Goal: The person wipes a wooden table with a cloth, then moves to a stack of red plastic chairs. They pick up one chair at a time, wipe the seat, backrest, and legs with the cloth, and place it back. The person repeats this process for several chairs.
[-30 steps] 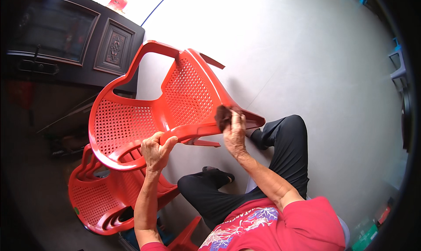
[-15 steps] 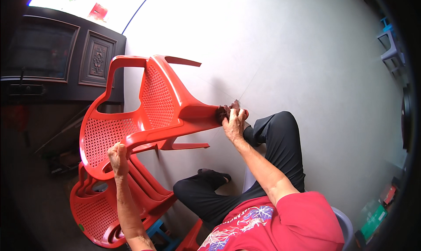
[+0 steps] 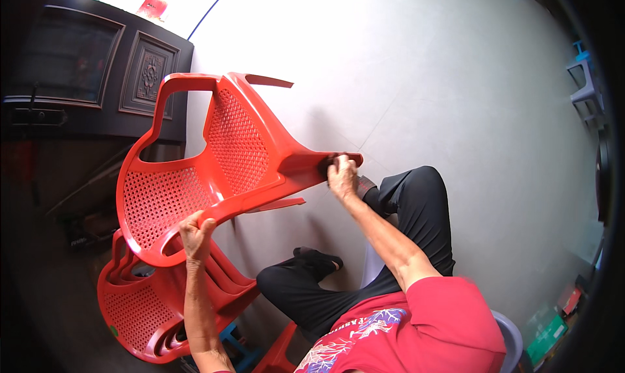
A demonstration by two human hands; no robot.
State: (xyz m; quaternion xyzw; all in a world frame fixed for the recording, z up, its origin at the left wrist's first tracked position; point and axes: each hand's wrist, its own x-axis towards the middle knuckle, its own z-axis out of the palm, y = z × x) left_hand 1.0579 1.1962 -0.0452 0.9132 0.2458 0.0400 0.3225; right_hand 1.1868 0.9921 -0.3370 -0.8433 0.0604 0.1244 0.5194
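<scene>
A red plastic armchair [image 3: 236, 135] with a perforated seat and back lies tipped on its side before me, one leg pointing to the right. Around the edge of its armrest, my left hand [image 3: 196, 237] is closed. My right hand [image 3: 342, 178] is closed on a dark cloth [image 3: 323, 167] pressed against that leg, close to its tip. Most of the cloth is hidden behind my fingers, while the leg's red end shows past them.
Several stacked red chairs [image 3: 140, 317] stand below the tipped one, with a blue stool [image 3: 242, 348] beside them. A dark panelled door [image 3: 151, 70] is at the far left. Along the right side are a lavender stool [image 3: 587, 90] and a green box [image 3: 548, 339].
The chair has turned slightly, its leg rising a little. My left hand has shifted right and up with the armrest. The cloth has come off the leg's tip, which now shows.
</scene>
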